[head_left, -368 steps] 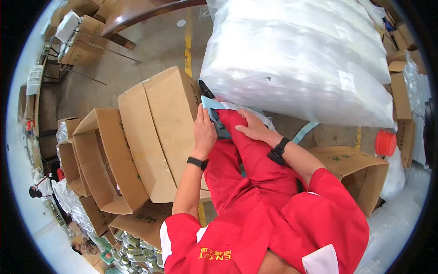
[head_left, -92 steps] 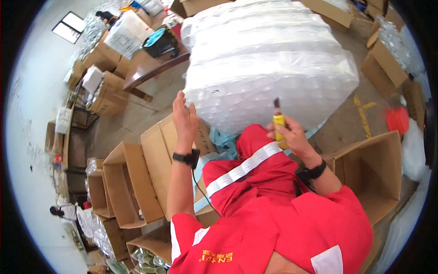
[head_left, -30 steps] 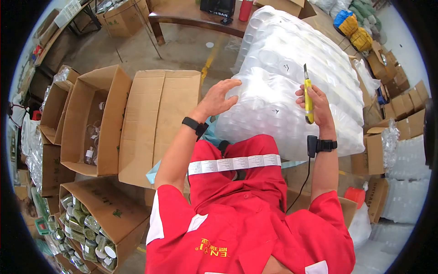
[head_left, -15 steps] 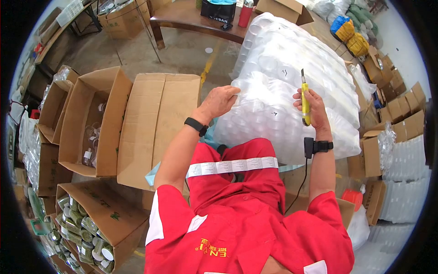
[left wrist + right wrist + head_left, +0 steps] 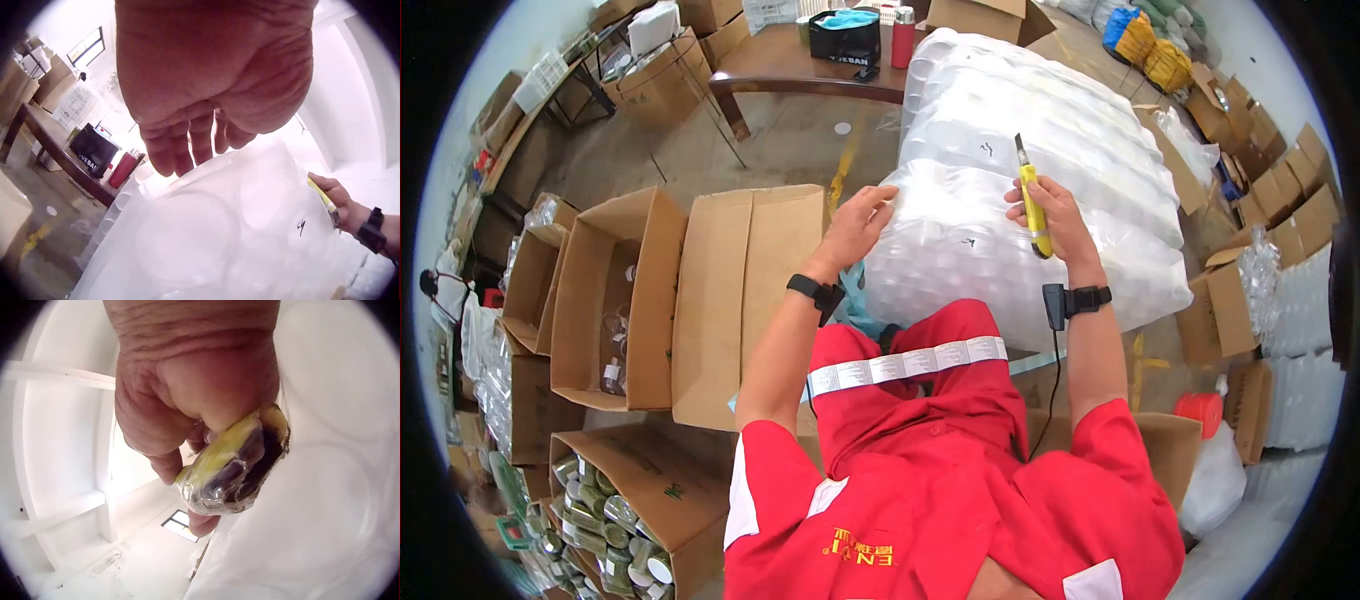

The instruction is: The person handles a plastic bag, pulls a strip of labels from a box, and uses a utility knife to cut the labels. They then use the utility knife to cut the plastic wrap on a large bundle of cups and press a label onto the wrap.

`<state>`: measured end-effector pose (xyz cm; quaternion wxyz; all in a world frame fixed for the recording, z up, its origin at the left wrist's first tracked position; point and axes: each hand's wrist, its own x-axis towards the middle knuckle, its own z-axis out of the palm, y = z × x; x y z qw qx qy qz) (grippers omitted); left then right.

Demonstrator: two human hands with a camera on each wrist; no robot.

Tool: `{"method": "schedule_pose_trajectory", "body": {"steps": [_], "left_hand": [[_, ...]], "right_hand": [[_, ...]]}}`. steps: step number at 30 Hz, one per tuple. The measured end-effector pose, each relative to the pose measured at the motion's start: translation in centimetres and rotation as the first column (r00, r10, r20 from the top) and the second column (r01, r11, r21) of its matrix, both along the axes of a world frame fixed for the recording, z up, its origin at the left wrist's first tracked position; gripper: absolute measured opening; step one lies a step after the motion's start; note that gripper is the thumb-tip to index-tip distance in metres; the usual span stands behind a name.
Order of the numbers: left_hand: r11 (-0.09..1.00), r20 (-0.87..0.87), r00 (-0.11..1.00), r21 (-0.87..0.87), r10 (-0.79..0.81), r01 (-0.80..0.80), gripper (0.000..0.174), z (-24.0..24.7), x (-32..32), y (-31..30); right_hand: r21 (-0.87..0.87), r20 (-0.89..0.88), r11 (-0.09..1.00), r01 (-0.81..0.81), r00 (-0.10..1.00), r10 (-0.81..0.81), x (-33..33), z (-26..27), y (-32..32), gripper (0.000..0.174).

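My right hand (image 5: 1055,212) grips a yellow utility knife (image 5: 1033,212), its dark blade extended and pointing up and away. In the right wrist view the knife's butt end (image 5: 240,469) looks wrapped in clear tape, with the fingers (image 5: 167,465) curled round it. My left hand (image 5: 858,228) is at the near left upper edge of a large bale of clear plastic jars (image 5: 1000,255) in plastic wrap. There its fingertips pinch the plastic wrap (image 5: 206,181). The thumb tip is hidden in the left wrist view. Handwritten black marks show on the wrap.
A strip of white labels (image 5: 905,366) lies across the red trousers. Open cardboard boxes (image 5: 615,310) stand at left, one holding filled jars (image 5: 610,530). A closed carton (image 5: 745,300) stands beside the left arm. Behind is a wooden bench (image 5: 800,75) with a black bag (image 5: 845,40) and red flask (image 5: 903,38).
The left hand, earlier spread near the bale, has closed its fingers on the wrap's edge. The right hand still holds the knife, taken up since the oldest frame. The head view has shifted slightly.
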<state>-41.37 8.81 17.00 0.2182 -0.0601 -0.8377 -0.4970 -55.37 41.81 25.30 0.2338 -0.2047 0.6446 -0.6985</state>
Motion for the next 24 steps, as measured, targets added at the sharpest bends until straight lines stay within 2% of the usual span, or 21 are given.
{"method": "schedule_pose_trajectory", "body": {"steps": [2, 8, 12, 14, 15, 17, 18, 20, 24], "left_hand": [[0.996, 0.072, 0.997, 0.084, -0.008, 0.002, 0.029, -0.2, -0.1, -0.3], [1.0, 0.263, 0.965, 0.002, 0.002, -0.003, 0.025, 0.9, 0.0, -0.9], [0.999, 0.273, 0.961, 0.026, -0.036, 0.03, 0.021, 1.3, -0.1, -0.9], [0.997, 0.147, 0.988, -0.052, -0.055, 0.063, 0.022, 2.1, -0.4, -0.6], [0.995, 0.158, 0.985, -0.06, -0.067, 0.077, 0.022, 3.2, -0.4, 0.1], [0.958, 0.026, 0.993, -0.261, -0.118, 0.121, 0.023, 6.2, -0.5, 2.3], [0.955, 0.031, 0.991, -0.265, -0.126, 0.13, 0.023, 6.3, -0.8, 3.1], [0.831, -0.082, 0.99, -0.553, -0.113, 0.049, 0.028, 6.9, -1.6, 4.4], [0.773, -0.046, 0.993, -0.631, -0.113, 0.058, 0.03, 7.9, -3.1, 5.1]], "right_hand": [[-0.012, 0.003, 1.0, -0.009, 1.0, 0.009, -0.1, -0.2, 0.1, 0.034], [-0.044, 0.018, 0.998, -0.043, 0.999, 0.044, -0.2, -0.2, 0.1, 0.034], [-0.063, 0.04, 0.997, -0.049, 0.998, 0.052, -0.4, -0.6, 0.2, 0.035], [-0.079, 0.047, 0.996, -0.039, 0.998, 0.042, -0.6, -0.5, 0.2, 0.035], [-0.08, 0.053, 0.996, -0.041, 0.998, 0.045, -0.4, -0.6, 0.3, 0.035], [-0.082, 0.059, 0.996, -0.033, 0.998, 0.038, -0.2, -0.5, 0.3, 0.034], [-0.076, 0.05, 0.996, -0.039, 0.998, 0.043, -0.2, -0.4, 0.2, 0.032], [-0.109, 0.06, 0.993, -0.049, 0.997, 0.055, -0.5, -0.8, 0.3, 0.032], [-0.114, 0.049, 0.992, -0.053, 0.997, 0.059, -0.6, -1.0, 0.3, 0.033]]}}
